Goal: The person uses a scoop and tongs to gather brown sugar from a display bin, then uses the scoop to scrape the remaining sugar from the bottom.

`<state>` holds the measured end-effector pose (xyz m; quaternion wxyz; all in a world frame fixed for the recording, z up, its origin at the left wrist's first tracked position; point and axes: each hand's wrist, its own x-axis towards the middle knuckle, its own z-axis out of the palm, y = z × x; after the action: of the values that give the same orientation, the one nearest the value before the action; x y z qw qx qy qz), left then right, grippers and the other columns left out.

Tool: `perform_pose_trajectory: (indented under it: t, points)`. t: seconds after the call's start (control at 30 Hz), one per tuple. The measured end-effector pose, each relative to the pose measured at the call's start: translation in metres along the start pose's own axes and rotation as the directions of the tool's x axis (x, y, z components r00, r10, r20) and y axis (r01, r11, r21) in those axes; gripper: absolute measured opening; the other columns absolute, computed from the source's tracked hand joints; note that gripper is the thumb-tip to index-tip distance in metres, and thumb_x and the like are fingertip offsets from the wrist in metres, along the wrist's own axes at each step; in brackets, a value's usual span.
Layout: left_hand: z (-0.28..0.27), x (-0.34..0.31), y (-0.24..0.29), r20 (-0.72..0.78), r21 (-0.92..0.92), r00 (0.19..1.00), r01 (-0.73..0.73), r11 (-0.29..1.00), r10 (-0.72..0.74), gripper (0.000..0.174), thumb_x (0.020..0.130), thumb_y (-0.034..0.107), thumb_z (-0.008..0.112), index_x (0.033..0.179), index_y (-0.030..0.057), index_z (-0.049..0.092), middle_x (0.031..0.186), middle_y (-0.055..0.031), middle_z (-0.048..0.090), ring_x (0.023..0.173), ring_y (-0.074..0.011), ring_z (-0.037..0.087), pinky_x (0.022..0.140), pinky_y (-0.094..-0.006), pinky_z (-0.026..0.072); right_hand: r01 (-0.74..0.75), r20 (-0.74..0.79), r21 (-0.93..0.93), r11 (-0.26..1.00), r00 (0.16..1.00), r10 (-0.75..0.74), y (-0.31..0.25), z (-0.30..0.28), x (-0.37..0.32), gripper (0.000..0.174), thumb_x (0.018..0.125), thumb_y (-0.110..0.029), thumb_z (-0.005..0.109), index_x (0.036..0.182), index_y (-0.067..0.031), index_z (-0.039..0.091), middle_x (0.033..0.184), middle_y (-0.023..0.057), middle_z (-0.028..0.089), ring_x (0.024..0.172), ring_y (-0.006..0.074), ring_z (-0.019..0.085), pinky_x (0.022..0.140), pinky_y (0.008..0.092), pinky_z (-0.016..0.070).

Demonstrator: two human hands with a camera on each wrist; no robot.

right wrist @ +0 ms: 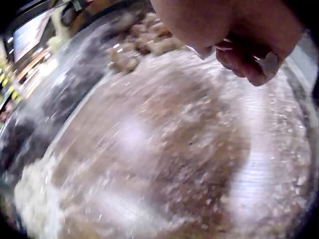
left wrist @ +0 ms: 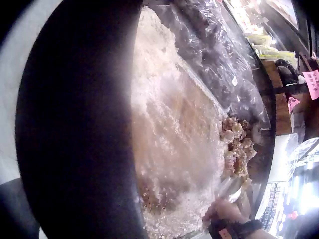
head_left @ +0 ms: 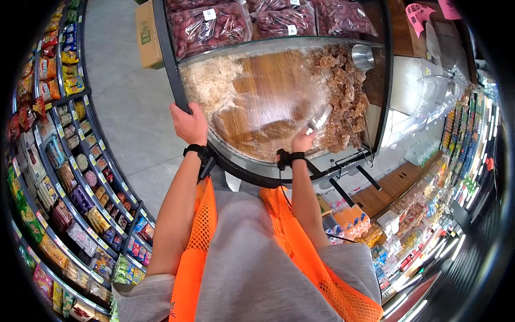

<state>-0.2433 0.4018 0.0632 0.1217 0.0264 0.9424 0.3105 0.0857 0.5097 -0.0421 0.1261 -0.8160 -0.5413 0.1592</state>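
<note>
My left hand (head_left: 190,122) grips the black rim (head_left: 173,59) of a wood-bottomed display bin. My right hand (head_left: 303,140) is inside the bin near its front edge, fingers curled round the handle of a shiny metal scoop (head_left: 322,117). The scoop's blade points toward a heap of brown rock sugar lumps (head_left: 338,91) along the right side. Fine pale crystals (head_left: 209,80) are piled at the left, with a thin scatter over the wood floor (head_left: 268,80). In the right wrist view, curled fingers (right wrist: 244,64) hide most of the scoop.
Bags of dark red dried fruit (head_left: 209,27) lie behind a clear divider. A round metal scoop (head_left: 362,56) rests at the bin's back right. Snack shelves (head_left: 80,177) line the left, a cardboard box (head_left: 149,35) stands on the floor, and packaged goods (head_left: 397,231) are at the right.
</note>
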Motion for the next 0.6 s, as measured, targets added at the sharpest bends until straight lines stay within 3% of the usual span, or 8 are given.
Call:
perform_pose_trajectory:
  t: [0.07,0.23,0.27,0.37,0.4,0.43,0.57,0.6]
  points:
    - [-0.001,0.001,-0.001,0.000,0.010,1.000,0.006,1.000,-0.006,0.033,0.088,0.028,0.055,0.111,0.0037,0.053,0.101,-0.0208,0.065,0.092,-0.0456,0.062,0.080,-0.0526,0.0475,0.028,-0.024,0.012,1.000,0.999,-0.028,0.090,0.035,0.033,0.047,0.101,-0.031,0.047,0.137,-0.0013,0.042,0.103,0.0354,0.064,0.096,0.0535,0.061,0.089,0.0582,0.0459]
    - [0.006,0.002,-0.011,0.002,-0.025,0.999,-0.037,0.999,0.037,0.037,0.088,0.029,0.054,0.115,0.0032,0.053,0.105,-0.0213,0.065,0.094,-0.0453,0.062,0.081,-0.0533,0.0472,0.168,0.220,0.013,0.986,0.961,-0.167,0.031,0.049,-0.039,0.036,0.099,-0.027,0.048,0.117,0.0020,0.058,0.113,0.0301,0.062,0.099,0.0495,0.061,0.083,0.0559,0.0497]
    - [0.004,0.001,-0.011,0.014,-0.008,1.000,-0.015,1.000,0.016,0.038,0.088,0.030,0.054,0.115,0.0031,0.053,0.105,-0.0212,0.065,0.094,-0.0452,0.062,0.082,-0.0534,0.0471,0.501,0.576,-0.179,0.847,0.751,-0.323,0.022,0.061,-0.043,0.023,0.094,-0.022,0.052,0.104,-0.0043,0.063,0.105,0.0255,0.064,0.090,0.0470,0.063,0.076,0.0568,0.0506]
    - [0.001,-0.001,-0.006,0.031,0.019,0.999,0.024,1.000,-0.025,0.039,0.088,0.031,0.054,0.115,0.0029,0.053,0.104,-0.0211,0.065,0.095,-0.0452,0.062,0.082,-0.0536,0.0470,0.677,0.609,0.092,0.730,0.542,-0.579,-0.051,0.098,-0.103,0.013,0.086,-0.015,0.055,0.089,-0.0026,0.060,0.093,0.0280,0.063,0.082,0.0474,0.063,0.072,0.0567,0.0511]
    - [0.002,-0.001,-0.006,0.026,0.016,0.999,0.022,1.000,-0.023,0.040,0.088,0.031,0.054,0.115,0.0029,0.053,0.104,-0.0210,0.066,0.094,-0.0453,0.062,0.082,-0.0538,0.0470,0.663,0.657,0.058,0.746,0.538,-0.529,-0.090,0.091,-0.121,0.019,0.091,-0.019,0.054,0.096,-0.0007,0.056,0.097,0.0304,0.063,0.084,0.0491,0.063,0.074,0.0572,0.0504]
    - [0.004,0.000,-0.005,0.018,0.008,1.000,0.020,1.000,-0.020,0.040,0.088,0.032,0.054,0.115,0.0029,0.052,0.104,-0.0210,0.066,0.094,-0.0453,0.062,0.082,-0.0539,0.0469,0.411,0.505,0.209,0.887,0.732,-0.458,-0.108,0.089,-0.138,0.026,0.097,-0.023,0.049,0.106,0.0008,0.053,0.100,0.0326,0.062,0.085,0.0527,0.061,0.076,0.0597,0.0483]
    - [0.003,0.000,-0.002,0.029,0.023,0.999,0.019,1.000,-0.020,0.040,0.088,0.031,0.054,0.116,0.0028,0.052,0.102,-0.0206,0.066,0.093,-0.0450,0.063,0.081,-0.0542,0.0469,0.180,0.557,0.132,0.975,0.800,-0.224,-0.099,0.027,-0.107,0.034,0.099,-0.026,0.048,0.116,0.0033,0.049,0.102,0.0376,0.060,0.090,0.0549,0.059,0.076,0.0630,0.0448]
    - [0.002,-0.001,0.000,0.025,0.020,1.000,0.013,1.000,-0.013,0.040,0.088,0.031,0.054,0.116,0.0029,0.052,0.102,-0.0204,0.066,0.093,-0.0450,0.063,0.081,-0.0543,0.0469,0.332,0.376,0.088,0.939,0.862,-0.340,-0.045,0.036,-0.080,0.032,0.097,-0.024,0.050,0.113,0.0038,0.053,0.093,0.0331,0.063,0.081,0.0508,0.061,0.072,0.0593,0.0467]
